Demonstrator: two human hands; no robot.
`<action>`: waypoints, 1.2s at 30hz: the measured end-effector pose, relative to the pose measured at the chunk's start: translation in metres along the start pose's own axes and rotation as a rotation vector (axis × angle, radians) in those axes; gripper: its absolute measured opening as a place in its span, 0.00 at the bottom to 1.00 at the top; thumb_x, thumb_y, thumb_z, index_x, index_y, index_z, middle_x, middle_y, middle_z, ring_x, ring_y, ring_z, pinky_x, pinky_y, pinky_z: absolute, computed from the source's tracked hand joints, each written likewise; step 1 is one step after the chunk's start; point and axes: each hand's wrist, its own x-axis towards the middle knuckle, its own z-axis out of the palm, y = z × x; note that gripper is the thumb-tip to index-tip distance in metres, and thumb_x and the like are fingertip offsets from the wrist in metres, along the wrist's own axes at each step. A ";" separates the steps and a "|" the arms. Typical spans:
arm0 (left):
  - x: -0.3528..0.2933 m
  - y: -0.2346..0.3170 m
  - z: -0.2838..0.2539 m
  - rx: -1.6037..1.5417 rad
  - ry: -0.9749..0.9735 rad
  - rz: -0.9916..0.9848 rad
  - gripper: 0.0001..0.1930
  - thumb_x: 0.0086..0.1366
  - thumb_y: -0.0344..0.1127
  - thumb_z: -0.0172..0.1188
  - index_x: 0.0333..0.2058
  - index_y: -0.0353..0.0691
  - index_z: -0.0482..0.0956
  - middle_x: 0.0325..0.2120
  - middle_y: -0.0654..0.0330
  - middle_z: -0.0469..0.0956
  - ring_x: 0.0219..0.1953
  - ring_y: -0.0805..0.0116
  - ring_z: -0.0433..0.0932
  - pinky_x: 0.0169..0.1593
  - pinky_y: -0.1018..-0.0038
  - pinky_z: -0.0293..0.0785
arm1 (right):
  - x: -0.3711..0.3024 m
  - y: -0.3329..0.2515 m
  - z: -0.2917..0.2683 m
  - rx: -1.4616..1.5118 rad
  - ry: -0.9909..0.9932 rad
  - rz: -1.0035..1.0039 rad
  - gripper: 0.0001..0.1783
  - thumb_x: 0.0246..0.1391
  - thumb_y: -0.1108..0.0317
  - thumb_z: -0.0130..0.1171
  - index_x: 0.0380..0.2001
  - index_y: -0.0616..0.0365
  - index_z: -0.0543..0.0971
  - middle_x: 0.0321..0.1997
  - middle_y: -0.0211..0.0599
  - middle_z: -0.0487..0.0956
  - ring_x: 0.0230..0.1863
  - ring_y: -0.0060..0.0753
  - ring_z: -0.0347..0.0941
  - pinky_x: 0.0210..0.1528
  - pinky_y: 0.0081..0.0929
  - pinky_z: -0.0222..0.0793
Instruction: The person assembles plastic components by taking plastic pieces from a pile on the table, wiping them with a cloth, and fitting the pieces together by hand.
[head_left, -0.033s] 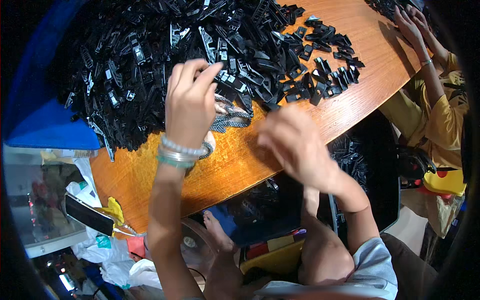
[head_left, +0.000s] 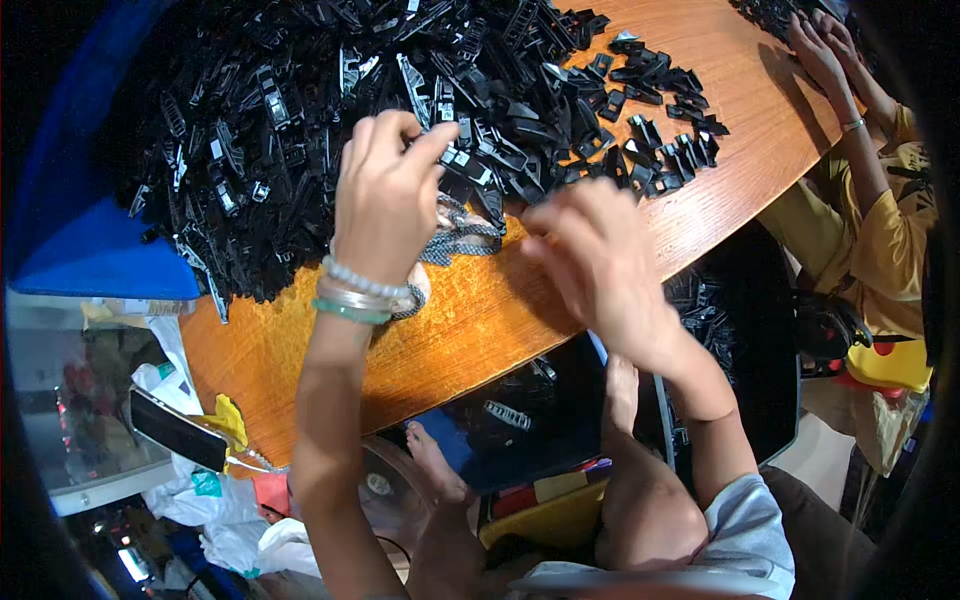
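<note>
Head view: the L hand [head_left: 390,195] is out over the near edge of the big heap of black plastic pcs [head_left: 280,160], palm down, fingers bent, thumb & index apart at the tips. Can't tell from here if there's a pc under the palm. Wrist has a few bracelets [head_left: 355,290], pale & green. Just beside/under that hand on the wood table [head_left: 480,330] there's a bunched b/w patterned cloth band [head_left: 460,243], partly hidden.

The R hand [head_left: 600,255] is up near the table's front edge, well apart from the L, fingers curled & blurred; can't tell whether it's got anything.

Heap fills most of the table's far L side, w/ a looser batch of small black pcs [head_left: 665,160] to its R, some side by side in a row. One shiny ridged pc [head_left: 508,414] shows below the table edge, against dark blue; can't tell if it's lying there or in the air.

Down L: a phone [head_left: 178,430] w/ white cable, near white plastic bags [head_left: 225,530]. Under the table's R side, a dark tub [head_left: 720,350] w/ more black pcs in it.

Far R, a co-worker in a yellow top [head_left: 890,260], hands [head_left: 818,60] close together by another lot of black pcs.
</note>
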 end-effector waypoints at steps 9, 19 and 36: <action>-0.028 0.019 -0.033 -0.129 -0.217 0.027 0.10 0.51 0.24 0.61 0.34 0.40 0.80 0.24 0.60 0.67 0.27 0.60 0.68 0.28 0.67 0.66 | -0.004 0.023 0.002 -0.219 -0.097 0.112 0.11 0.45 0.68 0.62 0.33 0.59 0.78 0.36 0.38 0.71 0.42 0.40 0.66 0.44 0.34 0.58; -0.095 0.056 -0.052 -0.444 -0.399 -0.175 0.12 0.53 0.24 0.62 0.37 0.37 0.79 0.38 0.51 0.74 0.39 0.53 0.75 0.44 0.65 0.74 | -0.010 0.015 -0.011 0.008 -0.137 0.191 0.11 0.49 0.74 0.61 0.37 0.62 0.74 0.37 0.45 0.71 0.39 0.46 0.71 0.41 0.39 0.68; -0.118 0.065 -0.041 -0.374 -0.182 -0.367 0.09 0.52 0.24 0.65 0.34 0.33 0.80 0.28 0.56 0.73 0.31 0.58 0.72 0.36 0.67 0.71 | -0.016 -0.001 0.000 0.425 -0.313 0.075 0.13 0.41 0.74 0.64 0.35 0.63 0.78 0.31 0.41 0.74 0.36 0.45 0.70 0.46 0.39 0.64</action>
